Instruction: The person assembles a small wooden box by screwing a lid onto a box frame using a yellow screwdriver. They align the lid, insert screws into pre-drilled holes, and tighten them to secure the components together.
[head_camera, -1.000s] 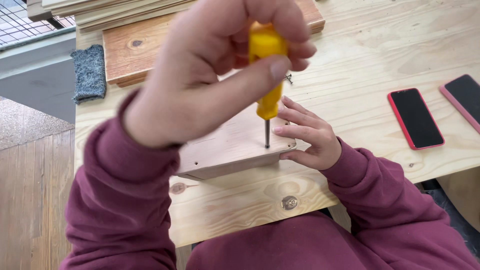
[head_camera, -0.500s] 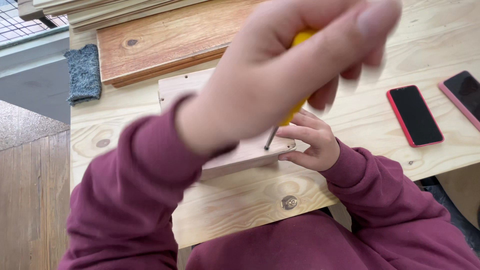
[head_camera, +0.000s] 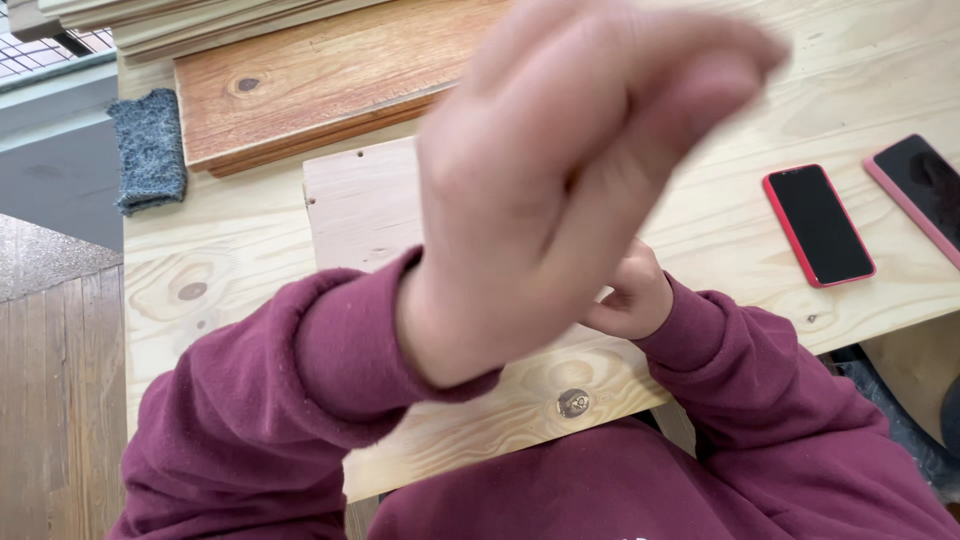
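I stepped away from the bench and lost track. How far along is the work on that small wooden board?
Done: the small board lies flat on the table. In hand: the left hand is raised and blurred, hiding most of the board; whether it grips a tool cannot be told. The right hand rests at the board's near edge. Left: no screw or joint shows, so the fastening cannot be judged finished.

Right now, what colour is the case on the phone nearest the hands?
Red, around a black screen: the phone lies flat on the pale wooden table, clearest in the head view.
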